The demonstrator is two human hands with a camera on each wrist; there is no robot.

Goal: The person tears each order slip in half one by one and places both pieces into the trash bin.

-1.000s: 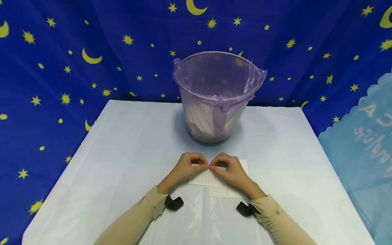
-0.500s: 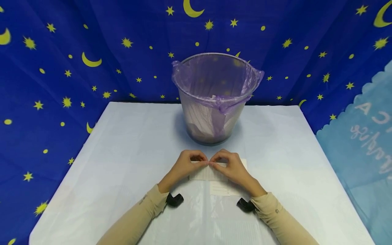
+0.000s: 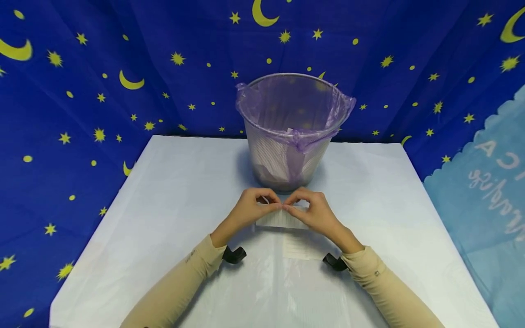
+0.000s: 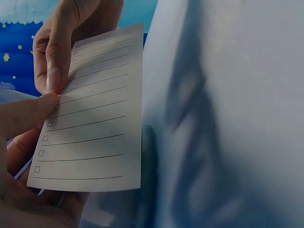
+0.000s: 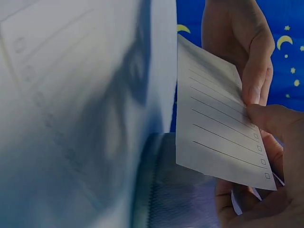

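In the head view my left hand (image 3: 250,209) and right hand (image 3: 319,213) meet in front of the bin, thumbs and fingertips nearly touching. Between them hangs a white lined checklist sheet (image 3: 280,220), pinched along its top edge. The left wrist view shows the sheet (image 4: 99,118) with small check boxes down one side and ruled lines; it is whole and slightly bowed. My left thumb (image 4: 28,114) presses on its boxed edge beside the right hand's thumb. From the right wrist view the sheet (image 5: 216,118) is clear of the table.
A second lined paper (image 3: 301,248) lies on the white table (image 3: 197,182) below the hands. Behind them stands a mesh bin (image 3: 268,155) with a purple bag liner (image 3: 301,140) over its rim. A blue star-patterned curtain (image 3: 197,36) hangs behind the table.
Both hands have lifted and moved away from the body towards the bin, carrying the sheet up from the paper beneath it. The pinch has stayed the same.
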